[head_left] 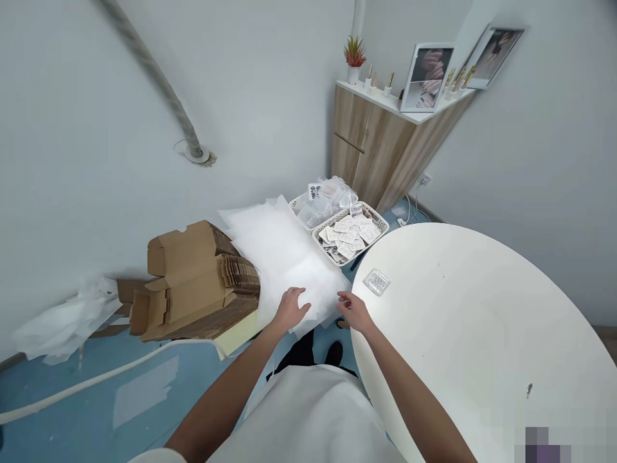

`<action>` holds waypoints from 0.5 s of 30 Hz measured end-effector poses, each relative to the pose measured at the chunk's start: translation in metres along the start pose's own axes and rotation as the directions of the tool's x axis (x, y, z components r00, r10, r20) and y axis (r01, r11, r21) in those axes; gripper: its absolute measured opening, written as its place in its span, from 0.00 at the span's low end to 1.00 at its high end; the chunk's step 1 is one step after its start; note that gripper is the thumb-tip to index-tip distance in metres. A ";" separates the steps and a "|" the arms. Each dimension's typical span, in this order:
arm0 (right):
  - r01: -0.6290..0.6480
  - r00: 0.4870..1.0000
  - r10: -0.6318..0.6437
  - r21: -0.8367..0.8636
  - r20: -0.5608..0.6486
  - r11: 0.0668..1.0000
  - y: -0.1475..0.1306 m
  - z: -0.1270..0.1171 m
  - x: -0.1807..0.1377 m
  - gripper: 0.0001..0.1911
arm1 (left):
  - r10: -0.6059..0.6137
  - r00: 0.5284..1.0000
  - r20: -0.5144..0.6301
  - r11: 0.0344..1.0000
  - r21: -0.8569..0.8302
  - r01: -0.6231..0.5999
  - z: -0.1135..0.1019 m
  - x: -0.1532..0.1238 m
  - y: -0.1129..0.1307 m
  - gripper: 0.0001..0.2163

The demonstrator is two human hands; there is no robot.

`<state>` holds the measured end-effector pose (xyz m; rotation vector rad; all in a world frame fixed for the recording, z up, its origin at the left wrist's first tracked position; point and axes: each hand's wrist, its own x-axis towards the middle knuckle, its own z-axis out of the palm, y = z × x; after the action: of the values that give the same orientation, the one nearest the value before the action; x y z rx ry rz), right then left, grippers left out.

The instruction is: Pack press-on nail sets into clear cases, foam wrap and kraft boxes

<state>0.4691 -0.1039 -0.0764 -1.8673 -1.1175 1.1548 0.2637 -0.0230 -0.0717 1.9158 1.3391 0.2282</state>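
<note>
My left hand is held over the near end of a stack of thin white foam-like sheets, thumb and fingers apart, with nothing in it. At the right edge of that stack, beside the rim of the round white table, is my right hand. Its fingers are loosely bent and apart, and no object shows between them. A small clear plastic case lies on the table just beyond my right hand. Whether either hand touches the sheets I cannot tell.
Flattened brown cardboard boxes are stacked left of the sheets. Behind stand a white basket of printed cards and another of clear plastic packs. A wooden cabinet fills the corner. A pale hose crosses the blue floor.
</note>
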 end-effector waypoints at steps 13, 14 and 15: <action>-0.043 0.998 0.045 -0.052 0.039 0.998 -0.053 0.081 0.132 0.29 | -0.272 0.962 0.034 0.939 -0.211 0.273 -0.021 0.063 -0.044 0.32; -0.080 0.996 0.080 -0.010 0.030 0.997 -0.056 0.085 0.140 0.29 | -0.282 0.958 0.047 0.931 -0.227 0.285 -0.020 0.066 -0.046 0.32; -0.116 0.993 0.115 0.031 0.025 0.993 -0.058 0.088 0.147 0.29 | -0.293 0.954 0.061 0.923 -0.244 0.299 -0.020 0.068 -0.049 0.32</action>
<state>0.4059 0.0615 -0.1118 -1.9196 -1.0078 1.2544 0.2470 0.0526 -0.1092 1.4810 1.4880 0.2118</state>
